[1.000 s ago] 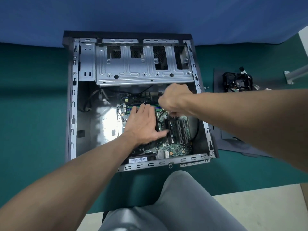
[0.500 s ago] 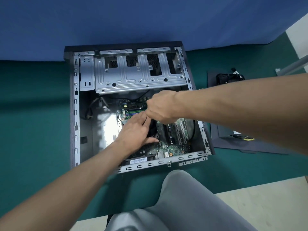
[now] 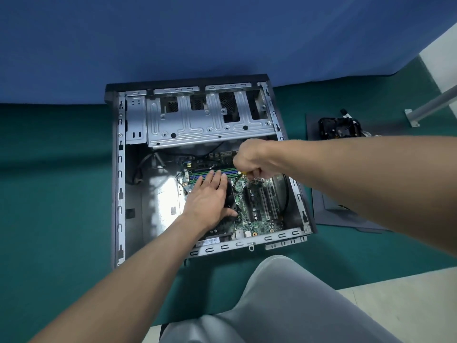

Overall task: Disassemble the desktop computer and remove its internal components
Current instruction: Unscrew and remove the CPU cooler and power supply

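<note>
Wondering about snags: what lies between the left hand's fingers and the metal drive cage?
Head view: memory slots on the motherboard, then a white connector.

fan (image 3: pixel 230 195) under left hand (image 3: pixel 207 198), screwdriver (image 3: pixel 243 173) mostly hidden

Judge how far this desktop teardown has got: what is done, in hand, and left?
Done: the side panel is off, lying right of the case, with a black cabled part on it. In hand: the left hand rests flat on the CPU cooler while the right hand grips a screwdriver beside it. Left: cooler and motherboard are still inside.
</note>
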